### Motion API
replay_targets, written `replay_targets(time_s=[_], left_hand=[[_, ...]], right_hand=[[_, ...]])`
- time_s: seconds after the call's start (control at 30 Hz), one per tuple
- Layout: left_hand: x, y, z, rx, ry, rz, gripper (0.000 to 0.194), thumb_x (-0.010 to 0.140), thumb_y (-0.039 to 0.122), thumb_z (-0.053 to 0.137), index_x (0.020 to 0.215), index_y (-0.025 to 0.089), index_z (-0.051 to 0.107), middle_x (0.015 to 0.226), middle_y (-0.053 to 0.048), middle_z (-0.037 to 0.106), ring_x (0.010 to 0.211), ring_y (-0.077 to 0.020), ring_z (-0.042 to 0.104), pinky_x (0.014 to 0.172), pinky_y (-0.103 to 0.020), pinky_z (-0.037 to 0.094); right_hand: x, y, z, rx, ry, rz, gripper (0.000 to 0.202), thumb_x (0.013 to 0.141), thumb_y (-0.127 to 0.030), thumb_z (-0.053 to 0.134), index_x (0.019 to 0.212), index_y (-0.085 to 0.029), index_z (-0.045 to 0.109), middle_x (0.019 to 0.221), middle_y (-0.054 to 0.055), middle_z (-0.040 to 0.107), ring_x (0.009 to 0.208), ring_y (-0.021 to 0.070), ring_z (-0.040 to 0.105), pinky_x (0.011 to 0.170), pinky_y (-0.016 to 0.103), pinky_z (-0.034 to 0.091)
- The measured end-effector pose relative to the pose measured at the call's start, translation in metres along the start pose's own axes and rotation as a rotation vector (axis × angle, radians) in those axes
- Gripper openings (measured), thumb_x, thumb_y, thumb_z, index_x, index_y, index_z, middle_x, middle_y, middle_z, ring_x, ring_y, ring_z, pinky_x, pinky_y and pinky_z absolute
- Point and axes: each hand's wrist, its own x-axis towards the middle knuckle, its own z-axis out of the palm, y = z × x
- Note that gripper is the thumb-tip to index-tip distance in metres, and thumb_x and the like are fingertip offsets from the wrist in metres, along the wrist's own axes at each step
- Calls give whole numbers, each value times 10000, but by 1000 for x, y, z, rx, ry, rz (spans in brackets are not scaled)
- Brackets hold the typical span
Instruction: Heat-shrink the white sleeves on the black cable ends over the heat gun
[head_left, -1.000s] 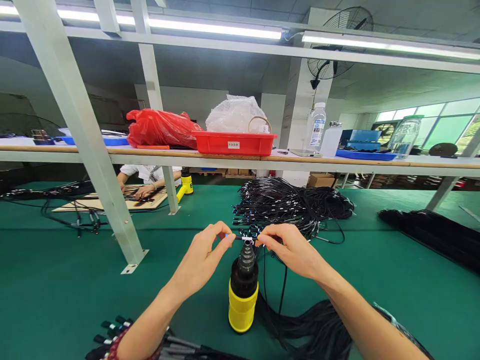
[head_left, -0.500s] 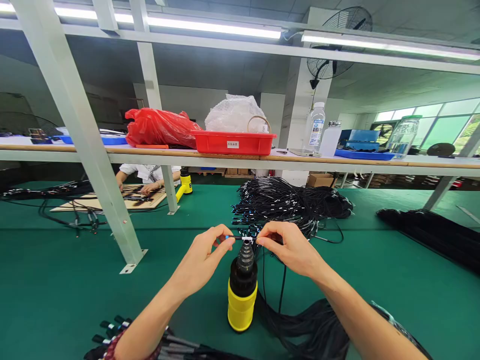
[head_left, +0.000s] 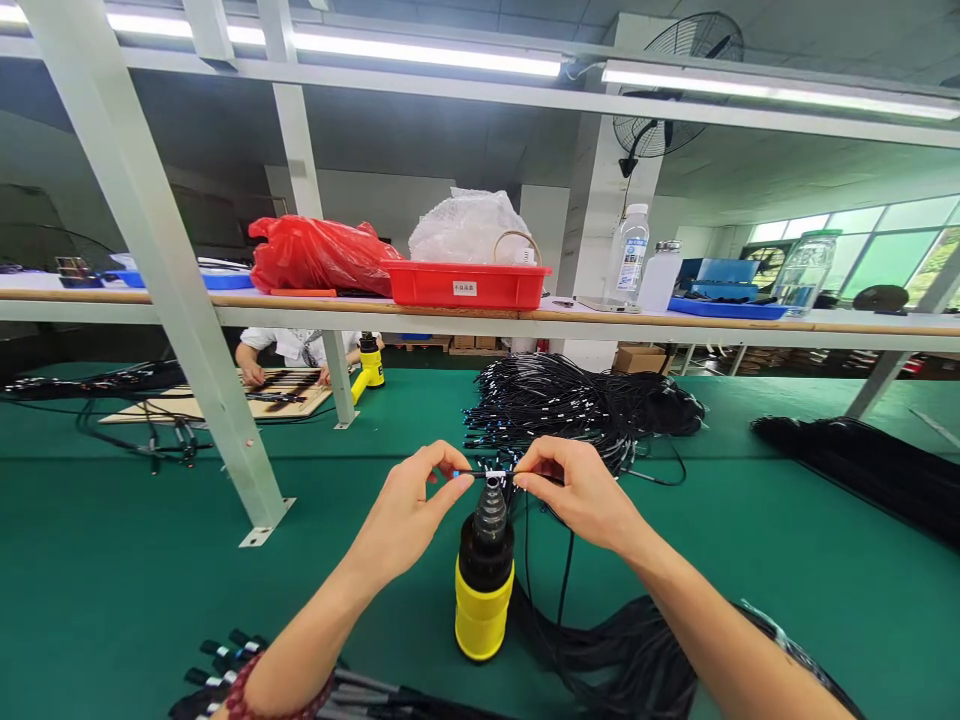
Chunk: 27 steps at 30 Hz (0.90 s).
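A thin black cable with a white sleeve (head_left: 496, 474) is stretched level between my two hands. My left hand (head_left: 411, 512) pinches its left end, where a blue bit shows by the fingertips. On the other side, the thumb and fingers of my right hand (head_left: 579, 492) are closed on the cable. Directly beneath the sleeve stands a yellow and black heat gun (head_left: 484, 600), upright with its ribbed black nozzle pointing up. The sleeve is just over the nozzle mouth; whether they touch I cannot tell. Cable hangs down below my right hand.
Behind my hands lies a large heap of black cables (head_left: 555, 400). More bundles lie at front right (head_left: 622, 650), front left (head_left: 360, 695) and far right (head_left: 862, 475). A shelf (head_left: 337, 310) with a red bin (head_left: 469, 290) crosses above. A co-worker's hands (head_left: 253, 374) are at a board (head_left: 225, 398).
My hands and the cable have risen very slightly, so more of the nozzle mouth shows under the white sleeve. The co-worker's hands have shifted over the board.
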Motion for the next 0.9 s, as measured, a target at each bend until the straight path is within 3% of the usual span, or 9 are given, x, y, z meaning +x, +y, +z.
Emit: replay_targets(time_s=[0.13,0.3,0.6,0.8,0.9], left_hand=[[0,0,-1,58,-4,6,206,918,394,461,843,222,548,823,12,580,784,-178,509,694,-275,367],[-2,1,-1,139,-36,-19,496,975,481,289,593,209,451,581,32,470,593,-155,449,611,-276,325],[-2,0,2,63,10,10,190,921,405,461,892,229,526,850,19,556,787,-172,500,701,-273,376],[-2,1,0,81,-20,-23,506,972,494,305,575,201,419,572,45,444,572,-134,416,598,-269,308],[-3,-1,1,65,-16,-53,555,965,531,301,530,196,384,518,53,385,518,-119,367,558,-265,282]], right_hand=[[0,-4,-2,-29,-21,4,132,845,-177,602,721,-173,648,695,-4,639,623,125,521,565,233,368],[-3,-12,-7,-151,-135,12,331,952,-295,482,694,-180,654,542,-43,501,511,103,394,516,242,279],[-1,-5,-2,-8,-62,1,147,868,-191,584,725,-166,607,659,-26,576,596,105,451,539,217,327],[-4,-12,-6,-113,-171,22,357,966,-313,459,673,-178,612,534,-54,456,508,93,372,517,231,268],[-4,-14,-6,-129,-184,17,400,982,-318,428,649,-177,598,516,-57,435,503,91,365,531,232,267]])
